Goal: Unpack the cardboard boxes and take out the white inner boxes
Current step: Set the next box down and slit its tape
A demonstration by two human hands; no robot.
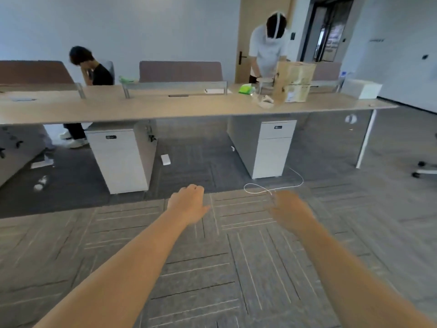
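Both of your hands are out in front of you over the grey patterned carpet floor, holding nothing. Your left hand has its fingers curled loosely under, empty; your right hand is blurred, so you cannot tell how its fingers lie, though nothing shows in it. You look to be between boxes, in the approach step, with no box yet in reach.

Ahead of your left hand stands a white drawer pedestal under the long pale wood surface; ahead of your right stands a second white pedestal. Just beyond your right hand a thin white cable loops on the floor, a snag for a foot. Far past your right hand, on the surface, stand the opened brown cardboard boxes, where another person in a white shirt is working, and further right a white inner box.

Your next move likely calls for walking forward and right, skirting the cable and stopping short of the surface edge.
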